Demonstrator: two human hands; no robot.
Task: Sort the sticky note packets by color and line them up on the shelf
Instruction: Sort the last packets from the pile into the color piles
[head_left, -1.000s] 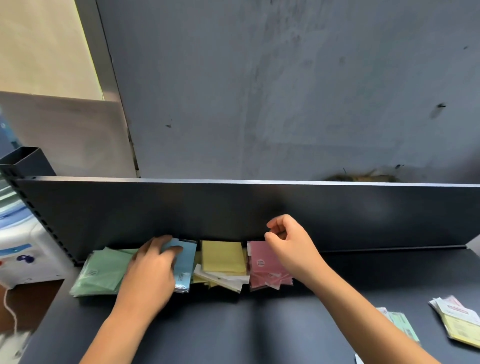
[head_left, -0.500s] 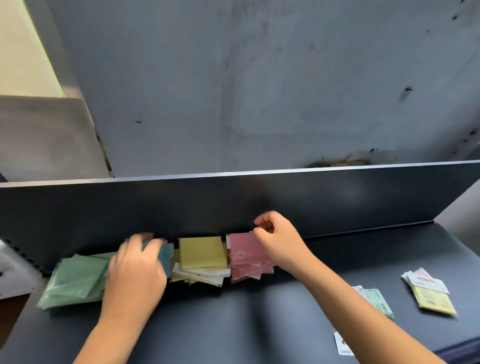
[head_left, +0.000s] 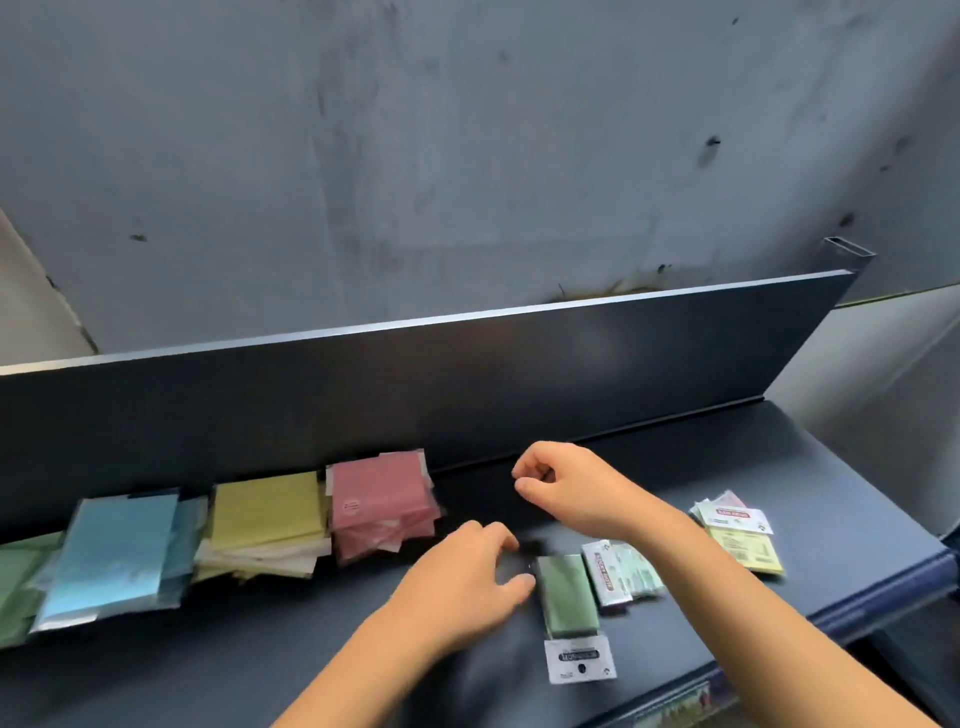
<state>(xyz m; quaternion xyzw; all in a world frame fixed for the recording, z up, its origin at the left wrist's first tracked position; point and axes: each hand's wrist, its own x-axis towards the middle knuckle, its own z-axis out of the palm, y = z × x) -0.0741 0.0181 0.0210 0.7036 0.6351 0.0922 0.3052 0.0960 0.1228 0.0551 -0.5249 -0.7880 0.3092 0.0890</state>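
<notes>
Loose green packet (head_left: 566, 595) lies lower centre of frame on shelf (head_left: 675, 467), long axis running near-to-far, white label end nearest camera. Left hand (head_left: 467, 582) just beside its left edge, fingers loosely curled, holding nothing — nearer of two. Right hand (head_left: 566, 486) hovers above and beyond it, fingers curled, empty as far as visible.

Sorted stacks along back, left of frame — four: green stack (head_left: 15, 582), blue stack (head_left: 119, 556), yellow stack (head_left: 265, 512), pink stack (head_left: 382, 496).

Unsorted, right: pale green packets (head_left: 621, 571), perhaps two; mixed pile (head_left: 737, 535), count unclear.
</notes>
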